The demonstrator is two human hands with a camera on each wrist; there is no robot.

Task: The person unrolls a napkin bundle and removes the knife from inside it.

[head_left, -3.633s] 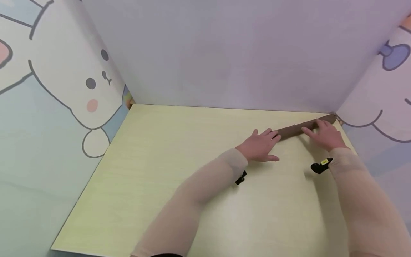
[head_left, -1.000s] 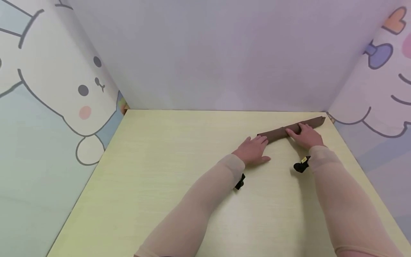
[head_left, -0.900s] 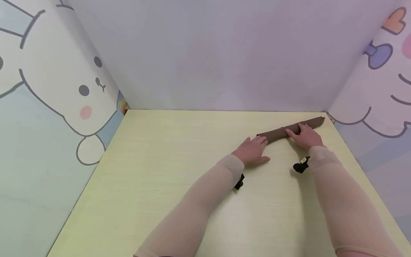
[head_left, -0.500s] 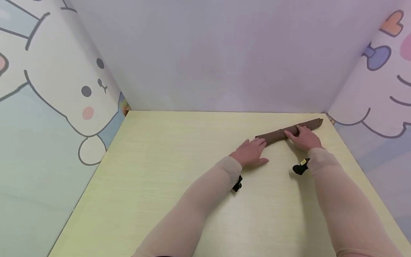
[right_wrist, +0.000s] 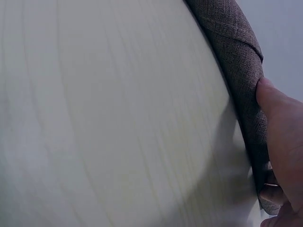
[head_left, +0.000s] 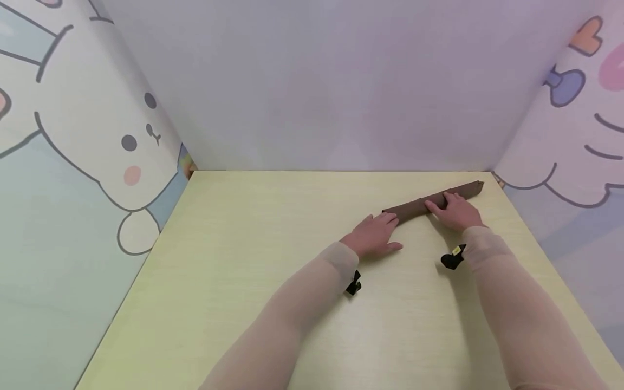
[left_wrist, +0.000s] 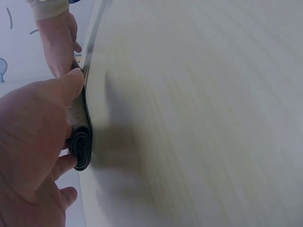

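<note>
A brown woven-cloth mat (head_left: 413, 208), rolled into a long thin tube, lies slantwise on the table toward the back right corner. Its left end shows dark spiral layers in the left wrist view, where the roll (left_wrist: 81, 147) sits against the tabletop. My left hand (head_left: 374, 236) rests its fairly straight fingers over that left end, the thumb spread away from it. Further along, my right hand (head_left: 456, 212) grips the roll right of its middle, thumb on the near side and fingers over the top. In the right wrist view its thumb (right_wrist: 272, 97) presses the cloth.
The pale wood-grain table (head_left: 234, 260) meets a plain lilac wall (head_left: 312, 86) at the back. Side walls with cartoon prints, a bunny wall (head_left: 73, 162) on the left and a pink-toned wall (head_left: 585, 179) on the right, bound it. Small black wrist cameras hang below both sleeves.
Since the earliest frame, the rolled mat and both hands have come away from the back right corner, leftward and slightly nearer. The right hand now sits closer to the left one.
</note>
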